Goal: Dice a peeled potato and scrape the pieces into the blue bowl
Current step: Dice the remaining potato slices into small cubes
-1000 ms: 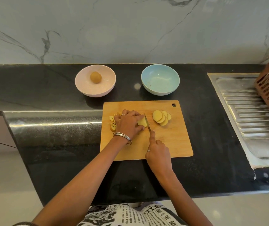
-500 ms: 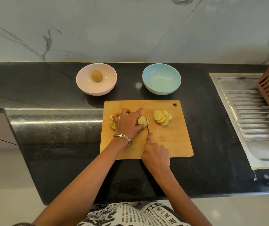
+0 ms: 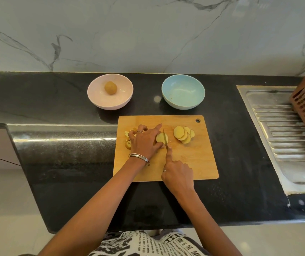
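Slicing: left hand (image 3: 144, 143) pins potato (image 3: 160, 138) on cutting board (image 3: 199, 163); right hand (image 3: 178, 174) grip closed round knife (image 3: 165, 137), blue bowl (image 3: 183, 91) behind.

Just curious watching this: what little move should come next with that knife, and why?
Probably press the knife down through the potato piece that the left hand holds; the right hand has the blade on it, and only slices lie cut.
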